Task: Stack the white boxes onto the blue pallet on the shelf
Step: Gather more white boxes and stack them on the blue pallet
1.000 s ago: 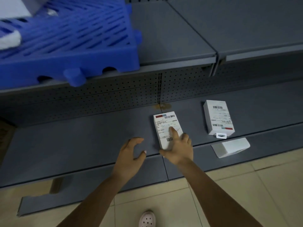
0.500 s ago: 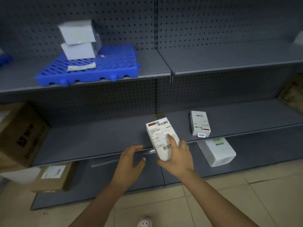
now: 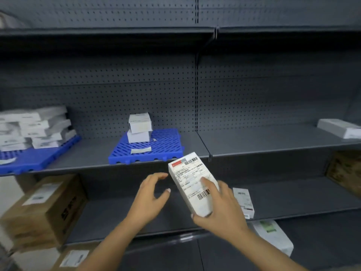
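Blue pallet (image 3: 168,142) holds two stacked boxes (image 3: 139,125); my right hand (image 3: 222,216) grips a third box (image 3: 192,184), left hand (image 3: 149,198) loose and empty. Lower boxes (image 3: 244,200) are, I judge, left to do.

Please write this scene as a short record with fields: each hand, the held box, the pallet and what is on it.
right hand: holds the labelled box
left hand: open, beside that box, not touching
blue pallet: on the middle shelf
on pallet: two stacked boxes, back left
lower shelf: one more white box
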